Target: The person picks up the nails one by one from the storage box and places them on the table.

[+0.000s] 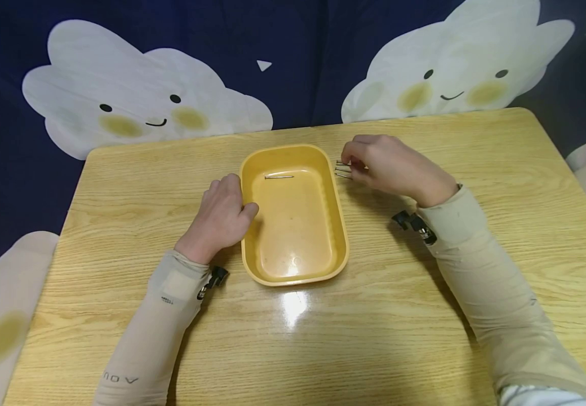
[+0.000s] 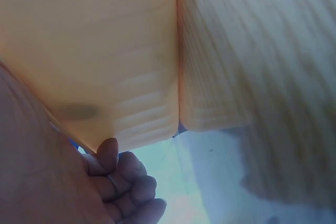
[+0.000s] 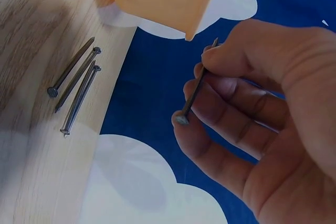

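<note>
A yellow plastic tray stands on the table, a single nail lying toward its far end. My left hand grips the tray's left side, thumb over the rim and the other fingers curled along the outside. Just off the far right side of the tray, my right hand pinches another nail between thumb and fingers; the right wrist view shows its flat head pointing down and its tip up. Close by on the tabletop lie several loose nails, heads pointing different ways.
The wood-grain table ends not far behind the tray. Behind it hangs a dark blue cloth with white smiling clouds. A small camera sits on the right wrist, another camera on the left.
</note>
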{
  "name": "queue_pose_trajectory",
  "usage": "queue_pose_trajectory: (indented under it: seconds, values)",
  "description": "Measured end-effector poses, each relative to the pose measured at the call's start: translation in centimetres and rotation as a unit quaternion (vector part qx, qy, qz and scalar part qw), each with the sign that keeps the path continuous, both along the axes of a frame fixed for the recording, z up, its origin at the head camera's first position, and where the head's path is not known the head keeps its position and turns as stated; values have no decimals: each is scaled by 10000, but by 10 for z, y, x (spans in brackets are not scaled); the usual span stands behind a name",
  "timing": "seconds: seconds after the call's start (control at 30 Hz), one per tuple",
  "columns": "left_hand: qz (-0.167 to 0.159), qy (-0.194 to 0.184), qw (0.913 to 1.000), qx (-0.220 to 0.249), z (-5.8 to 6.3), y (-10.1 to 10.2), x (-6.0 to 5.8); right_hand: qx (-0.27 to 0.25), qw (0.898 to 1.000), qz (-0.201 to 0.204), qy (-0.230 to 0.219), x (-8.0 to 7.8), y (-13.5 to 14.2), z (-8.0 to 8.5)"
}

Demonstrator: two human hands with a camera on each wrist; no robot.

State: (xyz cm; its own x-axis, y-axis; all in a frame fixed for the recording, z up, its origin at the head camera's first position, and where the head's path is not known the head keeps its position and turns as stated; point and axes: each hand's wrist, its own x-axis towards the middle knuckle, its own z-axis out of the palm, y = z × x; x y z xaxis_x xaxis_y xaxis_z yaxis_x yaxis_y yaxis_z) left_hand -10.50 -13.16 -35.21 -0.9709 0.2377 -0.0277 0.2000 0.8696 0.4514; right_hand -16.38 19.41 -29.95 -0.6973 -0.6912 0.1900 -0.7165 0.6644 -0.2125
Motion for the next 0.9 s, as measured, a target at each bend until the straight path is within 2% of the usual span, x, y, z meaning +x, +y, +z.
queue_pose_trajectory:
  seconds: [0.27, 0.9]
  values:
    - [10, -44, 10000, -11, 1, 0, 1, 50, 10000, -58, 21, -2, 3, -1]
    - [11, -6, 10000, 41, 0, 0, 1, 260, 9988, -257, -317, -8, 11, -4]
